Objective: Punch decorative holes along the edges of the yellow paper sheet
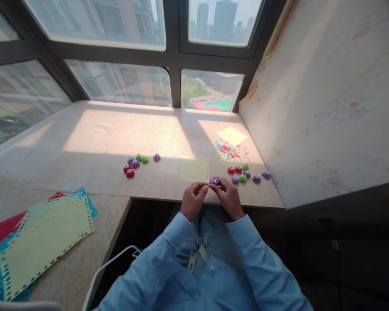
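Observation:
A small purple paper punch [213,181] with a round white, eye-like button is pinched in the fingers of my right hand [229,196], just above the table's front edge. My left hand [194,199] is closed beside it, thumb and fingertips together and almost meeting the right fingers. Whatever lies between the left fingertips is too small to make out. Just beyond both hands, a pale yellow sheet [193,169] with holes along its sides lies flat on the table.
To the right sit several red, green and purple punches [238,169], with confetti [228,151] and a yellow paper [232,136] behind. More punches [130,172] are grouped at left. Punched sheets [48,237] overlap at the lower left, near a white cable [100,268]. A wall [327,99] bounds the right side.

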A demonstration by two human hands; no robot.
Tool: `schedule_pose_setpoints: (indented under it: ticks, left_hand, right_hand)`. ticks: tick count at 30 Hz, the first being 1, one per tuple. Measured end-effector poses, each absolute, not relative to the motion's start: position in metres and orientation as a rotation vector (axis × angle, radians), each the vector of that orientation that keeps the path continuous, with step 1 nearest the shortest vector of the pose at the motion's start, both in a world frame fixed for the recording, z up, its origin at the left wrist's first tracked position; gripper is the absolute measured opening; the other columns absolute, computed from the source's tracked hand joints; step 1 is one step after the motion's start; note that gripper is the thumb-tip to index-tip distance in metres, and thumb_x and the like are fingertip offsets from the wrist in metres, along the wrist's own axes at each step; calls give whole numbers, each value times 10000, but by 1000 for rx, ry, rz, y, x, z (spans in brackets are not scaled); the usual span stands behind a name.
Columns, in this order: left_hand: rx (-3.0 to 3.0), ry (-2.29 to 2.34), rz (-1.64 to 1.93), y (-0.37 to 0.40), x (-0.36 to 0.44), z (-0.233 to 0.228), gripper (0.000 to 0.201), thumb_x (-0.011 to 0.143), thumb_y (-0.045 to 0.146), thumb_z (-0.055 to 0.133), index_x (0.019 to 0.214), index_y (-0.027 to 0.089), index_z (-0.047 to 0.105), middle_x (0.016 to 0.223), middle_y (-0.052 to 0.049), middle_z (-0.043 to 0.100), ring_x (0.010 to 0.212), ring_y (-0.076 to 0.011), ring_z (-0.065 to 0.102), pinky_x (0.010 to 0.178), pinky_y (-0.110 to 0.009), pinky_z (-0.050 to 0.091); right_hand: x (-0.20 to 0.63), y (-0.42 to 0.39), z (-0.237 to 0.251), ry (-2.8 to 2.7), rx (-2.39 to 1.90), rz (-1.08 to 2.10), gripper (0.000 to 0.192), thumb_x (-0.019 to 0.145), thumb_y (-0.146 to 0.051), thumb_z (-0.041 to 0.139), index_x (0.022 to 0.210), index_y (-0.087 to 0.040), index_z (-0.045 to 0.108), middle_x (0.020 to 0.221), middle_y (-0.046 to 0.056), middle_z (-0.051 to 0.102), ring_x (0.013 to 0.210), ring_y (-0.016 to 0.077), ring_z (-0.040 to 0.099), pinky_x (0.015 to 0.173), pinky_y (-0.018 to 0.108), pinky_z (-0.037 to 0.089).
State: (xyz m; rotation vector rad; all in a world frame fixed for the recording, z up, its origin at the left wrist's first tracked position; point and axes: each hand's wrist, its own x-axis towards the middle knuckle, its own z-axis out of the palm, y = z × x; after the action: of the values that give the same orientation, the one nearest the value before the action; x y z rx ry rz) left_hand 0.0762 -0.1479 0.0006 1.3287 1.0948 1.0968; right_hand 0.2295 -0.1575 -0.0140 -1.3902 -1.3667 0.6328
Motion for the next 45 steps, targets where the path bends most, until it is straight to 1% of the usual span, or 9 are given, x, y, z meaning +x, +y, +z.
schedule_pose_setpoints:
  ticks: [3, 6, 10, 16, 20, 26, 31, 36, 45]
  left_hand:
    - [1699, 1222, 1133, -125, 67, -4, 160, 829, 286, 615, 932, 206, 707, 956, -85, 737, 901, -228, 680, 833, -392, 546]
    - [2115, 1169, 1065, -99, 60, -10, 251, 802, 212, 651, 1051, 213, 680, 1088, -99, 715, 1081, -257, 635, 976, -460, 485]
    - [2324, 1104, 894, -75, 60, -24, 389, 753, 288, 756, 1122, 202, 669, 1225, -140, 668, 1229, -299, 564, 1032, -492, 438]
    - [2352, 1163, 829, -68, 61, -37, 249, 777, 309, 746, 1002, 204, 720, 1144, -123, 703, 1124, -292, 616, 964, -476, 454]
    - [2299, 1176, 856, -68, 62, -36, 225, 738, 292, 775, 947, 220, 733, 1120, -109, 710, 1105, -289, 618, 955, -468, 450]
    - [2279, 1188, 846, -69, 62, -34, 261, 743, 298, 770, 986, 212, 728, 1127, -116, 706, 1107, -296, 613, 958, -471, 447]
    - [2288, 1152, 843, -69, 61, -34, 361, 718, 383, 796, 1037, 228, 729, 1153, -121, 695, 1134, -310, 594, 981, -482, 430]
    - [2308, 1166, 834, -69, 61, -35, 276, 746, 345, 779, 991, 226, 738, 1152, -114, 696, 1124, -307, 598, 960, -476, 435]
    - [2280, 1168, 871, -70, 62, -38, 292, 737, 347, 782, 997, 222, 732, 1147, -113, 697, 1128, -299, 593, 977, -471, 431]
  right_hand:
    - [248, -145, -16, -1484, -1405, 569, 274, 830, -354, 683, 1054, -201, 722, 1036, 101, 700, 872, 222, 681, 742, 371, 596]
    - [261, -133, -15, -1675, -1490, 478, 225, 813, -235, 682, 1030, -213, 735, 994, 88, 721, 869, 227, 685, 792, 389, 577]
    - [263, -122, -15, -1893, -1611, 379, 281, 791, -117, 658, 1028, -243, 744, 1001, 74, 750, 933, 248, 693, 868, 408, 543]
    - [259, -113, -16, -1958, -1633, 397, 315, 778, -97, 666, 1069, -200, 726, 1041, 97, 739, 975, 260, 681, 886, 408, 526]
    - [259, -108, -17, -1945, -1602, 424, 307, 782, -119, 669, 1064, -226, 727, 1027, 77, 737, 950, 245, 676, 873, 405, 524]
    - [264, -108, -18, -1921, -1573, 507, 293, 791, -159, 676, 1069, -230, 734, 1034, 73, 730, 960, 241, 670, 876, 400, 524]
    - [265, -114, -19, -1888, -1570, 534, 275, 803, -204, 685, 1070, -241, 740, 1014, 67, 730, 940, 234, 670, 861, 391, 531]
    - [263, -115, -21, -1842, -1546, 570, 276, 816, -240, 686, 1087, -230, 738, 996, 66, 726, 920, 224, 669, 853, 380, 536]
    - [261, -108, -20, -1856, -1543, 559, 289, 828, -240, 670, 1111, -247, 730, 1022, 58, 716, 904, 220, 658, 861, 383, 524]
